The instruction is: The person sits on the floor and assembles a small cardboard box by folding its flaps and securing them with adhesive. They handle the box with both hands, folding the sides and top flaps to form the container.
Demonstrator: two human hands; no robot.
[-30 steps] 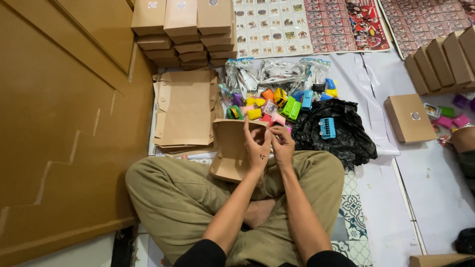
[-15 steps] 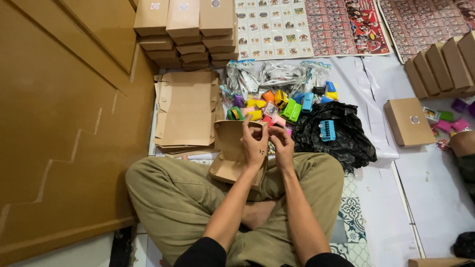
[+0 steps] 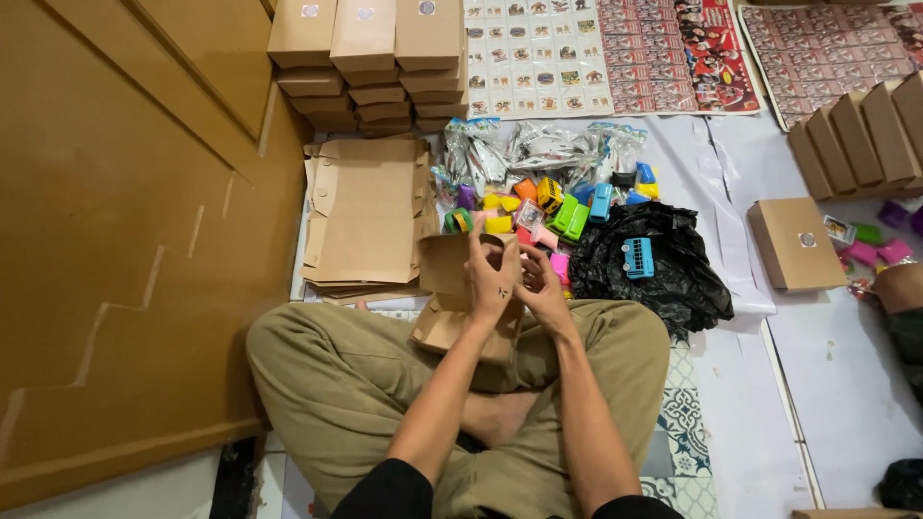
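Cardboard box (image 3: 452, 298), half-folded over the person's lap, looks light, thin and easily creased, best held by its flap edges, as the left hand (image 3: 493, 281) and right hand (image 3: 540, 288) do now, fingers closed on its upper flap, near small coloured toys (image 3: 548, 207).

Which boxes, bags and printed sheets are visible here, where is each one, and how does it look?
Open brown box: on the lap, held by the left hand and right hand.
Flat brown cartons: piled left of the toys.
Closed brown boxes: stacked at top, round stickers.
Closed brown box: at right, round sticker.
Picture sheets: top, many small coloured squares.
Black bag: crumpled, blue toy on it.
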